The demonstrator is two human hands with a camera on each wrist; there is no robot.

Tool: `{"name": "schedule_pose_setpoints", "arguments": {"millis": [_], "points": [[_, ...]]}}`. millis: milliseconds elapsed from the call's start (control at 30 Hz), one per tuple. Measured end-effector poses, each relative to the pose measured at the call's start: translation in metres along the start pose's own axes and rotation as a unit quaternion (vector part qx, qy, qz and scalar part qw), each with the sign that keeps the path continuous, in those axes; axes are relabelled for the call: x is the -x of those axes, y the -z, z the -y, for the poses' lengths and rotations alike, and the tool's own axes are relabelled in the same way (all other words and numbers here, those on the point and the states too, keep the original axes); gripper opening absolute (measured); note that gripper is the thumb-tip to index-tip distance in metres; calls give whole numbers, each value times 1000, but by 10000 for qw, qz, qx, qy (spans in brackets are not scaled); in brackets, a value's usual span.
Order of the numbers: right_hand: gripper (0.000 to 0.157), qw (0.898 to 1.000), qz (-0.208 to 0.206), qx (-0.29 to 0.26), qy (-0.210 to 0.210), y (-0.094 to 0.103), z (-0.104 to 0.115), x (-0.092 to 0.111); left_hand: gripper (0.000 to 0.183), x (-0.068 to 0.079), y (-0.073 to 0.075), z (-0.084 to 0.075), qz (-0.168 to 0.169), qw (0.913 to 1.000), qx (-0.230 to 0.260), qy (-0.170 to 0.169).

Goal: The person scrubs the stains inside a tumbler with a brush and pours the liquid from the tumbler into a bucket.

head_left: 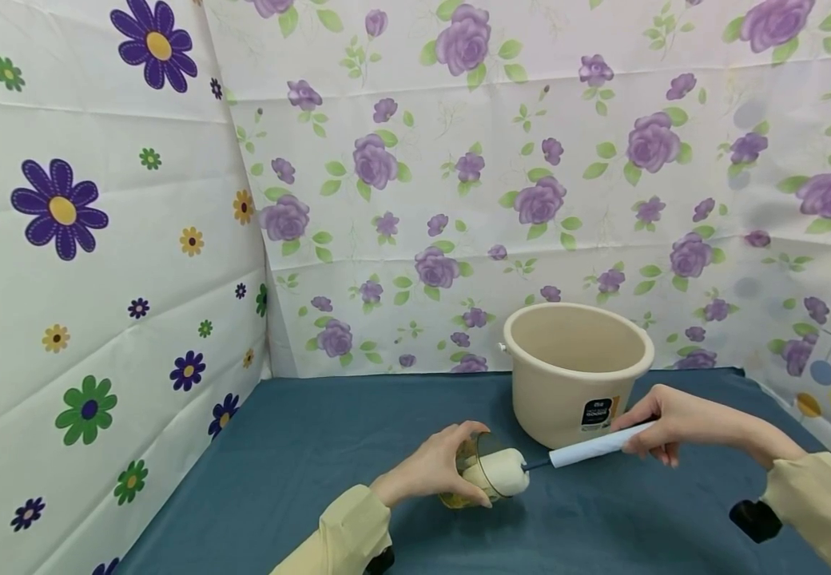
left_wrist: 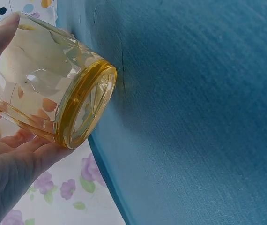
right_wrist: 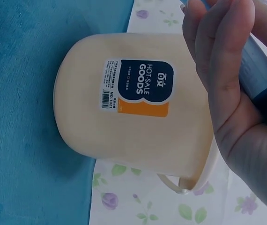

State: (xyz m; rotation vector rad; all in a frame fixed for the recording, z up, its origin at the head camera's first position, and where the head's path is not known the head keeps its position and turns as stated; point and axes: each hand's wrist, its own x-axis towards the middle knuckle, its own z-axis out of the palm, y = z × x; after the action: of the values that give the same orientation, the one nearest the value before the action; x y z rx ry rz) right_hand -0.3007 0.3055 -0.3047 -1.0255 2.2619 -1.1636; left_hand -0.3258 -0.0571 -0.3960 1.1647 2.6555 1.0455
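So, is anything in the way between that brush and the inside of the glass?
Nothing visible is. The brush has its white sponge head partly inside the tilted glass, and the beige bucket stands farther back, not between them.

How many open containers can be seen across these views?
2: an amber-tinted glass, tilted in the left hand with a white sponge head partly inside, and a beige bucket standing toward the back of the blue cloth. More could be hidden inside it.

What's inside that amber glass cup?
The white sponge brush head reaches into the amber glass cup. The left hand covers part of the cup, hiding what lies behind.
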Motion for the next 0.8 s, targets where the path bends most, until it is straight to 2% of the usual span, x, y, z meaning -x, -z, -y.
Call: {"name": "schedule_pose_setpoints", "arguments": {"millis": [800], "points": [[24,9996,-49,23,276,-17,-12,-20,81,0,1,0,-26,10000,4,-51]]}}
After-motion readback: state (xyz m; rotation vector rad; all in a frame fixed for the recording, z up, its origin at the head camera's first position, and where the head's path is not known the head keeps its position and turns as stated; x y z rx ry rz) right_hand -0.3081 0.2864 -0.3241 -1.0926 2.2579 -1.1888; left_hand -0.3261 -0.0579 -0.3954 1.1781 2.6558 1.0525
